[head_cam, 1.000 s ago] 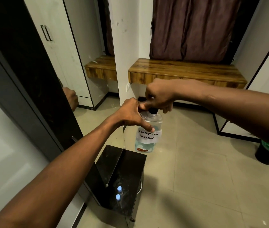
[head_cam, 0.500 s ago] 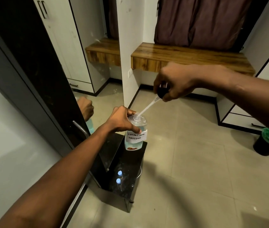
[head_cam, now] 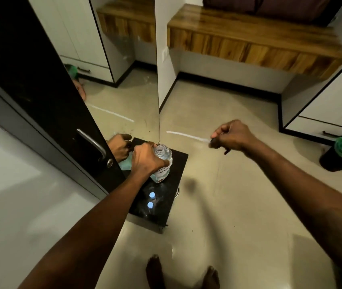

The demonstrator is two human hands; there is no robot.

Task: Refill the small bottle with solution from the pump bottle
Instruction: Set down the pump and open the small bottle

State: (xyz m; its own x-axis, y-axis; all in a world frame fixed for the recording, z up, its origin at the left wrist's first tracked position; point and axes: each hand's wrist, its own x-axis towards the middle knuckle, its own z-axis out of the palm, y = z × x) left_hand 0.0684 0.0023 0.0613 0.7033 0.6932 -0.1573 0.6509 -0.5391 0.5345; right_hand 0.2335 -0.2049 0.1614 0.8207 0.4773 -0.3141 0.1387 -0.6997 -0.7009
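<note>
Pump (head_cam: 189,136) is out: your right hand (head_cam: 233,135) pinches it, tube pointing 9 o'clock. Left hand (head_cam: 147,161) grips the open bottle (head_cam: 164,165) on the stand (head_cam: 179,163). Small bottles (head_cam: 151,200) at its 6 o'clock look capped. Uncapping and pouring are left.

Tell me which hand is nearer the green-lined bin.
Right. The right hand, holding the pump, hangs over the floor left of the bin; the left hand grips the pump bottle farther left.

Clear labelled pump bottle (head_cam: 164,163), uncapped, upright on black stand (head_cam: 179,161); white dip tube (head_cam: 186,136) apart, rightward.
</note>
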